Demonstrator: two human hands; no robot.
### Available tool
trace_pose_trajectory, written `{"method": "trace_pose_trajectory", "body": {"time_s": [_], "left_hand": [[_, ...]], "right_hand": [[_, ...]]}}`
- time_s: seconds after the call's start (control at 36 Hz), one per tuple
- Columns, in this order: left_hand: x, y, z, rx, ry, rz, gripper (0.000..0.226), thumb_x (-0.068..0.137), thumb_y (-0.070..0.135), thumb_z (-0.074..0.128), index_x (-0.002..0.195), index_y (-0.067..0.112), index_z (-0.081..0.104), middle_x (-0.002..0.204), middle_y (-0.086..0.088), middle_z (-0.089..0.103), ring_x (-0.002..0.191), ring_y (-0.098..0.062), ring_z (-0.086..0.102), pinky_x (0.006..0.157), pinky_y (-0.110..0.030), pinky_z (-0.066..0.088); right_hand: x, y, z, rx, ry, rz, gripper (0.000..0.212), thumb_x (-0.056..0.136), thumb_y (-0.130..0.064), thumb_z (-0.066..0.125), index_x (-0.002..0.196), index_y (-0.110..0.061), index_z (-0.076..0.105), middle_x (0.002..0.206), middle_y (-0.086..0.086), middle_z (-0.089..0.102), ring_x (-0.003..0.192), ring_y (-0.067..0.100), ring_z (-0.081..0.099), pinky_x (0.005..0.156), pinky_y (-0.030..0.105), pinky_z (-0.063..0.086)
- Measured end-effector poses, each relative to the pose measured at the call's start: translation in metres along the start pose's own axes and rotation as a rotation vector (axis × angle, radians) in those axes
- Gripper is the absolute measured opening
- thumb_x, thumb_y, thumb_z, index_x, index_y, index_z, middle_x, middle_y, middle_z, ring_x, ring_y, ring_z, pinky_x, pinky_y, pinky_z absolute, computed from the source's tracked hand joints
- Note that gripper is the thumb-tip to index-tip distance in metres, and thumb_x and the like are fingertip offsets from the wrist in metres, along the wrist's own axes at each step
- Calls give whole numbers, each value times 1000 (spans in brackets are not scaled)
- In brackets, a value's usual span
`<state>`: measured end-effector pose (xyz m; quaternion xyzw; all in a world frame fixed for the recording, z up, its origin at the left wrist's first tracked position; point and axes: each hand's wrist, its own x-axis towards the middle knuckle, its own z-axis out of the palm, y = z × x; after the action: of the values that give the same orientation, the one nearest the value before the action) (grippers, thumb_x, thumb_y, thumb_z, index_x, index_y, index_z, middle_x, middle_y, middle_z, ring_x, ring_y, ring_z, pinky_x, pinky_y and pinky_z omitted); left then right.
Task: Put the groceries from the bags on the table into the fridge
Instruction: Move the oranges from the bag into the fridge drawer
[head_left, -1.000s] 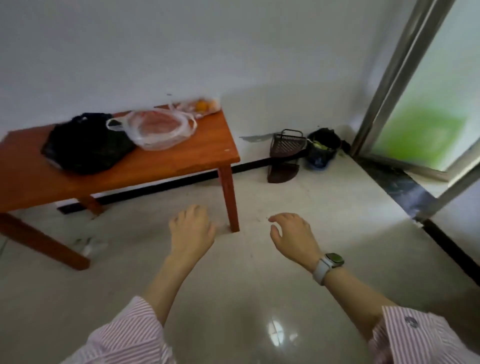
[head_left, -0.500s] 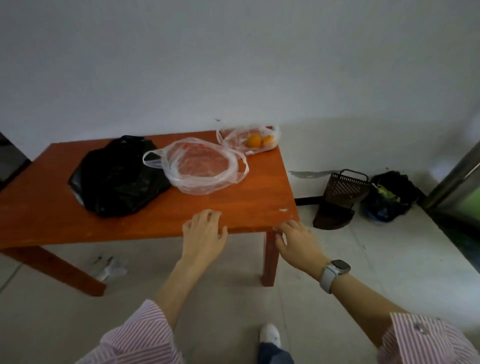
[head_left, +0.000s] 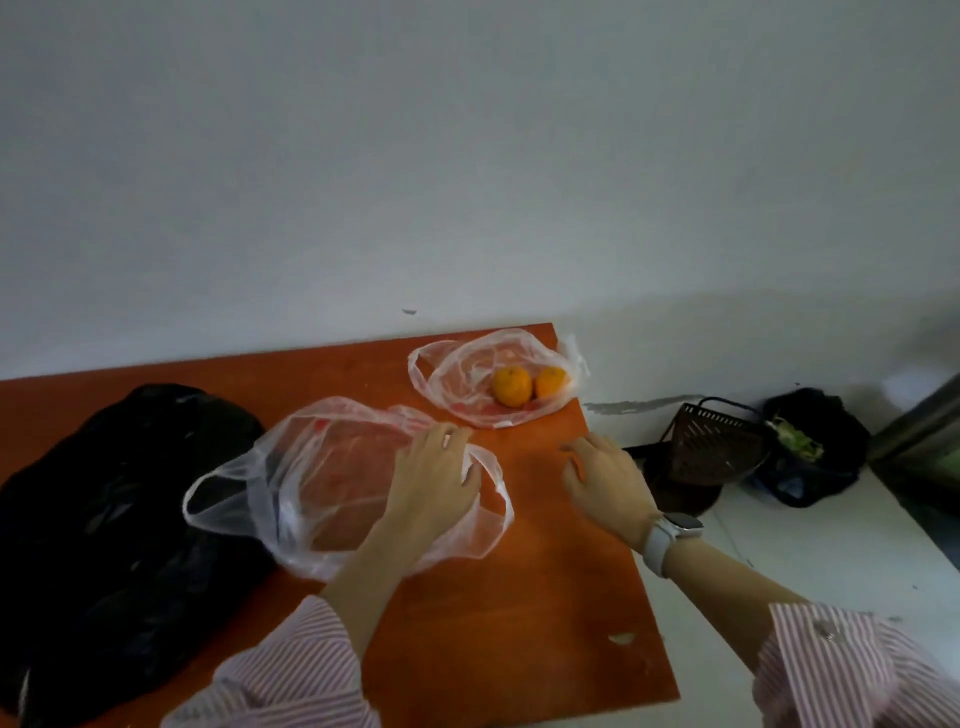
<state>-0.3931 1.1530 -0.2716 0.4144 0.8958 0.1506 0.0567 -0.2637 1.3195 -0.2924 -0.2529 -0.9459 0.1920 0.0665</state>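
— Where's the clear bag (head_left: 332, 483)?
— Mid-table (head_left: 519, 623), thin, crinkled, reddish inside. My left hand (head_left: 436, 475) rests flat on it; my right hand (head_left: 605, 478) hovers loose, holding nothing, near the right edge.

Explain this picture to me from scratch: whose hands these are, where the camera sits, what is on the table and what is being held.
There is no machine here. A person wears a camera on the head, looking forward and down at their own arms in striped sleeves. On the orange table lie three bags: a black bag, a near clear bag and a far clear bag with two oranges. The left hand rests on the near clear bag with fingers fairly straight; it grips nothing. The right hand, with a watch on its wrist, is open over the table edge, holding nothing.
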Motion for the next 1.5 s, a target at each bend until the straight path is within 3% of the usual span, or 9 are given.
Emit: {"method": "trace_pose_trajectory", "body": {"time_s": [0.19, 0.5, 0.72, 0.86, 1.0, 1.14, 1.31, 1.42, 1.5], "left_hand": [[120, -26, 43, -74, -139, 165, 48, 90, 31, 52, 134, 18, 41, 136, -2, 40, 126, -22, 40, 101, -39, 40], [228, -46, 122, -138, -329, 250, 59, 86, 40, 56, 138, 29, 31, 145, 3, 28, 131, -25, 33, 105, -49, 32], [232, -54, 144, -179, -255, 210, 73, 73, 46, 68, 134, 35, 29, 136, -1, 44, 125, -26, 40, 103, -43, 30], [229, -53, 125, -323, -270, 144, 77, 73, 45, 69, 137, 32, 29, 135, -6, 44, 119, -27, 47, 89, -37, 45], [210, -51, 98, -517, -244, 114, 78, 71, 37, 76, 134, 38, 30, 137, -6, 31, 117, -24, 47, 84, -26, 48], [185, -44, 70, -728, -145, 74, 76, 69, 23, 80, 120, 49, 30, 128, 3, 32, 104, -6, 43, 70, 3, 37], [141, 1, 51, -967, -168, 56, 61, 70, 31, 80, 112, 51, 40, 116, 26, 42, 107, 5, 48, 83, -19, 44], [97, 52, 52, -923, -284, 146, 60, 64, 47, 73, 116, 46, 43, 118, 18, 45, 108, -7, 50, 86, -30, 49], [57, 98, 59, -885, -377, 234, 65, 64, 41, 78, 117, 46, 40, 118, 17, 43, 109, -10, 49, 89, -32, 47]], "right_hand": [[89, 10, 12, 4, 130, 86, 27, 85, -4, 51, 110, -8, 62, 110, 11, 61, 104, 29, 54, 88, 37, 44], [196, 39, 67, -177, -167, 242, 33, 92, -34, 41, 123, -24, 49, 132, 3, 45, 122, 28, 38, 100, 44, 31], [197, 59, 88, -105, -258, 325, 70, 80, -37, 61, 137, -31, 21, 138, 9, 30, 123, 35, 37, 97, 49, 40], [202, 59, 82, -57, -230, 336, 83, 75, -40, 66, 142, -24, 18, 142, 7, 32, 123, 33, 41, 100, 48, 35], [179, 45, 61, 206, -99, 256, 78, 76, -39, 66, 139, -31, 21, 143, 0, 31, 121, 28, 44, 97, 50, 40], [137, 28, 42, 455, 79, 224, 77, 76, -34, 71, 137, -31, 24, 133, -3, 31, 108, 15, 47, 84, 28, 49], [62, 30, 18, 573, 145, 328, 70, 79, -29, 70, 127, -43, 21, 125, -11, 29, 104, 5, 43, 74, 10, 42], [-13, 43, -1, 605, 254, 448, 69, 78, -26, 72, 123, -46, 23, 123, -12, 32, 102, 4, 45, 71, 10, 41], [-82, 58, -16, 578, 379, 540, 69, 76, -23, 74, 125, -38, 28, 122, -8, 35, 104, 8, 45, 77, 10, 41]]}}
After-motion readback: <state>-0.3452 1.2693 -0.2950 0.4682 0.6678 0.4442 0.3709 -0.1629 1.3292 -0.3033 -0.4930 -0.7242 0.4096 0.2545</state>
